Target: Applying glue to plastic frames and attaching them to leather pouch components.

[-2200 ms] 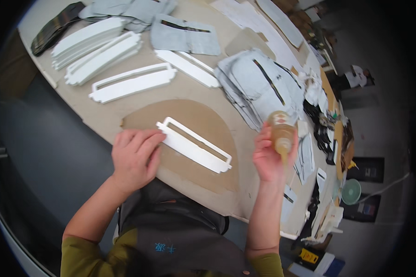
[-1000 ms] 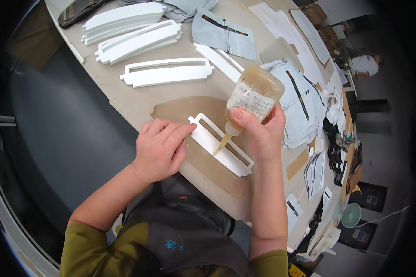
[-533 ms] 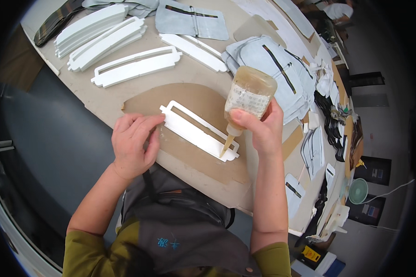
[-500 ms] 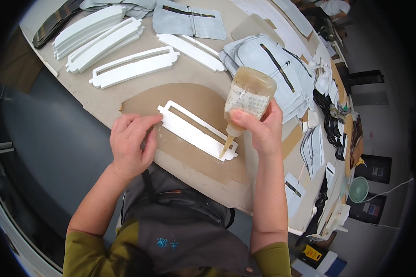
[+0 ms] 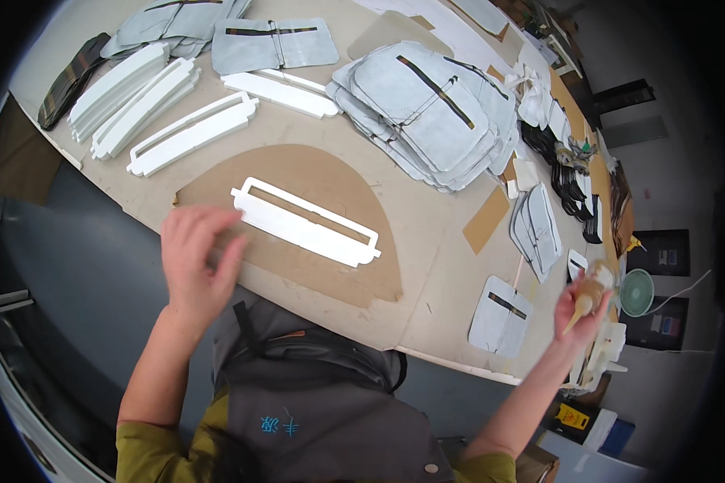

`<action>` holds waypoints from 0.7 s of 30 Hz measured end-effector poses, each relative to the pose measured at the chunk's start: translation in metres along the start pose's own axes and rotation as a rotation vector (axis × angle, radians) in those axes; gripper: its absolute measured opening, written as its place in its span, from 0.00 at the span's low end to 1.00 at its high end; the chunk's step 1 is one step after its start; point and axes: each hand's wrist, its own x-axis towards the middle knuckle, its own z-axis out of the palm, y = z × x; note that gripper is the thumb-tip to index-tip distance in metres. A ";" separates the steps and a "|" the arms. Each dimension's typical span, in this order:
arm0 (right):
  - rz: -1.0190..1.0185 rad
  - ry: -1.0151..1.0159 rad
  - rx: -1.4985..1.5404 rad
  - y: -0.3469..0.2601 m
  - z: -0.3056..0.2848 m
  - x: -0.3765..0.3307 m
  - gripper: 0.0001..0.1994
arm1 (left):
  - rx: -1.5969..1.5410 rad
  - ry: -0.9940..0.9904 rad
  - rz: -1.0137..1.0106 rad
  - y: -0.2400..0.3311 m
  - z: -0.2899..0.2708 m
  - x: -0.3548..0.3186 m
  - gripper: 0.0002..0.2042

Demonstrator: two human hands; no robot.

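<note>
A white slotted frame piece [image 5: 306, 221] lies flat on a brown half-round cardboard sheet [image 5: 298, 173] near the table's front edge. My left hand [image 5: 195, 262] rests flat, fingers spread, on the cardboard's left end, just left of the frame. Far out to the right, my right hand [image 5: 580, 310] holds a tan glue bottle [image 5: 590, 290] with its pointed nozzle aimed down-left, above the table's right end. A grey panel with a dark slot [image 5: 499, 318] lies just left of that hand.
Stacks of white frame pieces [image 5: 137, 92] lie at the back left. A pile of grey slotted panels [image 5: 435, 109] sits at the back centre. More grey panels [image 5: 536, 229], dark parts and a green round object [image 5: 636, 291] crowd the right end.
My right hand has carried the glue bottle away from the white frame, far out to the right. My left hand has stayed on the cardboard's left end.
</note>
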 end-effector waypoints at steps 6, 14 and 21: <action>0.173 0.248 -0.867 -0.072 -0.163 -0.032 0.27 | 0.045 -0.400 0.434 0.048 0.032 0.019 0.11; 0.176 0.240 -1.212 -0.034 -0.190 -0.058 0.28 | 0.089 -0.517 0.582 0.052 0.069 0.043 0.09; -0.282 0.012 -1.272 0.005 -0.057 -0.072 0.20 | 0.018 -0.641 0.545 0.052 0.060 0.065 0.06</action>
